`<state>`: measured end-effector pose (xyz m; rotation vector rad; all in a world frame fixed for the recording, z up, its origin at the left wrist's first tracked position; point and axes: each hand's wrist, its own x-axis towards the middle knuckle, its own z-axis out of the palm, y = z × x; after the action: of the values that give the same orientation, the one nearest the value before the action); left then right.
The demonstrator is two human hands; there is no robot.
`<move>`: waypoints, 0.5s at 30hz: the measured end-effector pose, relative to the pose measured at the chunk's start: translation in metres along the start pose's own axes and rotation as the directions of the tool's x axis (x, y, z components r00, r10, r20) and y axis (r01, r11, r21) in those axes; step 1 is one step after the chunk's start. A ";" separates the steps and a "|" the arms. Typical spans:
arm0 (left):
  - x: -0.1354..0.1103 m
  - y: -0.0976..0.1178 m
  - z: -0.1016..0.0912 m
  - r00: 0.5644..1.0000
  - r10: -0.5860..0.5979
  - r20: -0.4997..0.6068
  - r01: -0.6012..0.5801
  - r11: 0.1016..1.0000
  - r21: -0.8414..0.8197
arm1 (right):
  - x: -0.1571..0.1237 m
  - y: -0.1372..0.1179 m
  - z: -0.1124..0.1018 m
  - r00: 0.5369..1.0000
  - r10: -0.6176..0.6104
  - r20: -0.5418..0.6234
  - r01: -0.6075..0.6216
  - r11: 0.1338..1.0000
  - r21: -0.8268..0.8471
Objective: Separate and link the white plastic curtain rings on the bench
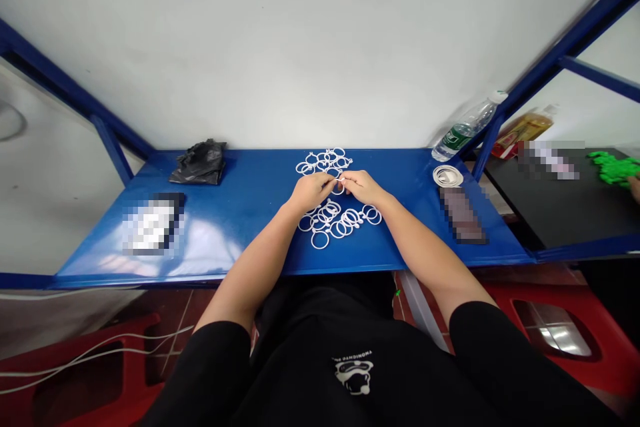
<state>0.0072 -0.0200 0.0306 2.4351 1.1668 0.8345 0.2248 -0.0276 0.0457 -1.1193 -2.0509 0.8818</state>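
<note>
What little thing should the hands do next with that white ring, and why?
Maybe the left hand should hold the ring steady while the right hand gently turns it. Both hands' fingertips meet at the ring and partly cover it, so a small turn would probably show it better.

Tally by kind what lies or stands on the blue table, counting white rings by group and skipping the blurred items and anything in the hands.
Groups of white rings: 2, a far group and a near group
Black plastic bag: 1
Clear bottle: 1
White coil: 1
Total: 5
</note>
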 end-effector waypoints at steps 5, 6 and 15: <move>0.001 -0.003 0.002 1.000 0.024 0.001 -0.024 0.999 0.043 | 0.000 0.002 0.001 1.000 0.006 0.004 -0.006 1.000 0.003; 0.001 -0.003 0.002 1.000 0.026 -0.004 -0.025 0.999 0.046 | 0.000 0.003 0.001 1.000 0.006 0.006 -0.006 1.000 0.004; -0.002 0.000 0.003 0.996 0.087 0.005 -0.087 0.995 0.046 | 0.004 0.006 0.001 0.999 0.007 -0.043 -0.007 1.000 -0.003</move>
<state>0.0084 -0.0216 0.0277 2.5396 1.0977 0.8378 0.2248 -0.0217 0.0417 -1.1376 -2.0153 0.8511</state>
